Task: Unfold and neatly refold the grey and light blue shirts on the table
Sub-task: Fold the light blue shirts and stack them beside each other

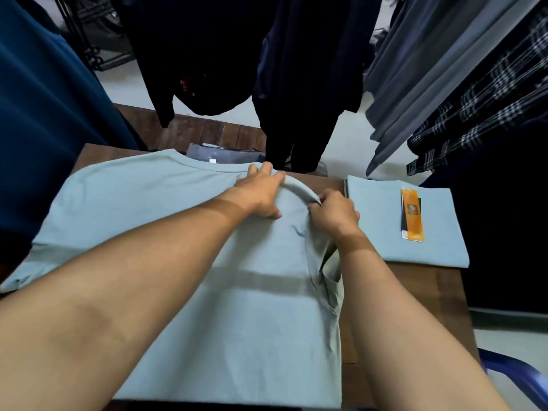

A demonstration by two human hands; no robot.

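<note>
Folding in the right shoulder of a light blue shirt (178,232), spread across most of a dark wooden table (439,286) with the collar at the far edge and the hem toward the camera. Pressing down beside the neckline with the left hand (258,192), fingers straight and flat on the cloth, apparently to anchor it and set the line of the fold. Pinching the raised, curved edge of that fold with the right hand (335,216), fingers curled tight round it, seemingly to draw the sleeve inward over the body. Right side already turned in, to judge by the doubled layers and the pocket of shadow below the right wrist; left sleeve not yet folded, lying out to the left. Soft, matte knit, smooth but for a few creases radiating from the pinch, with a narrow stitched band at the collar. Lying just beside it on the table's right end, clear of both hands: a folded shirt (376,221) of the same pale blue, squared into a neat rectangle and topped with an orange tag (412,215). Tucked beyond the collar, a grey folded garment (213,154), possibly the grey shirt, mostly hidden. Hanging behind: dark garments (296,84) and a plaid one (489,99).
</note>
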